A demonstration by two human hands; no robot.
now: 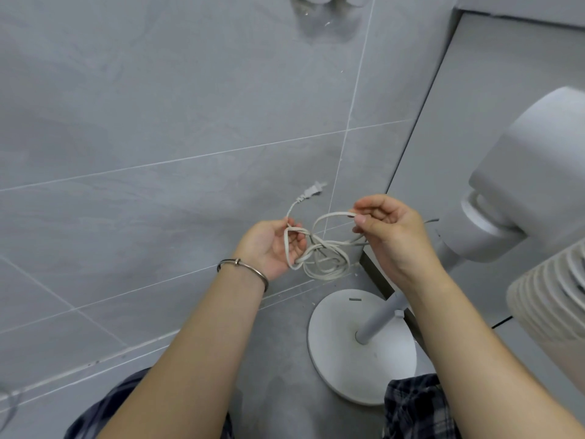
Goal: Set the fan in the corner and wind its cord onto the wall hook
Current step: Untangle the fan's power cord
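Note:
A white pedestal fan stands in the corner at the right, with its round base (335, 350) on the grey floor, its pole (380, 318) rising rightward and its motor head (522, 185) at the right edge. Its white cord (326, 248) hangs in several tangled loops between my hands. My left hand (272, 245) grips one side of the bundle, and the plug (311, 193) sticks up above it. My right hand (389, 229) pinches a loop of the cord between thumb and fingers. At the top edge, a grey wall hook (326, 14) is only partly in view.
Grey tiled wall fills the left and centre. A lighter wall panel (474, 122) meets it at the corner on the right. The fan's grille (557, 296) juts in at the right edge. My knees in plaid trousers (411, 407) are at the bottom.

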